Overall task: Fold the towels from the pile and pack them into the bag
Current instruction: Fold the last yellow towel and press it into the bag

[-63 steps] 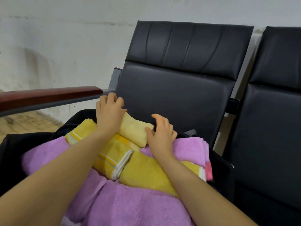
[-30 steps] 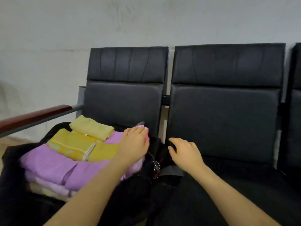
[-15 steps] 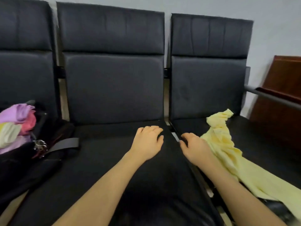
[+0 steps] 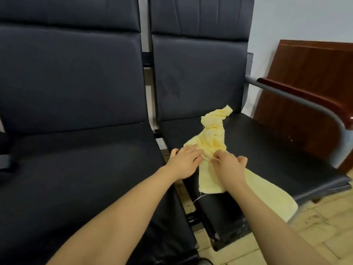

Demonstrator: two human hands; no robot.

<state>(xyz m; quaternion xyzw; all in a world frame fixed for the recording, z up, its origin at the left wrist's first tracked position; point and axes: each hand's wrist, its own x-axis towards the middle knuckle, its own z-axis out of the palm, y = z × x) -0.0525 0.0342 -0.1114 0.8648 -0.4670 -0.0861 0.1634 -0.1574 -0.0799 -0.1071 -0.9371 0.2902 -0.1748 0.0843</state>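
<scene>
A waiting room, black padded seats (image 4: pixel 72 77) joined in a row, metal armrest (image 4: pixel 298 96) with wood top, plain white wall (image 4: pixel 305 18), tiled floor (image 4: pixel 315 226)

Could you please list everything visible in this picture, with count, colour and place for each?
Towel: one, pale yellow, crumpled and unfolded, lying on the right seat with its near end hanging over the front edge.
Seats: two in view, black, padded, side by side in a row with a gap between them.
Armrest: one, dark red-brown top on a grey metal tube, at the right end of the row.
Wooden panel: one, red-brown, leaning against the wall behind the armrest.
Wall: white, upper right.
Floor: pale tiles, lower right.
Left hand: fingers fairly straight, resting on the towel's left edge.
Right hand: fingers curled, pinching the towel's middle.
</scene>
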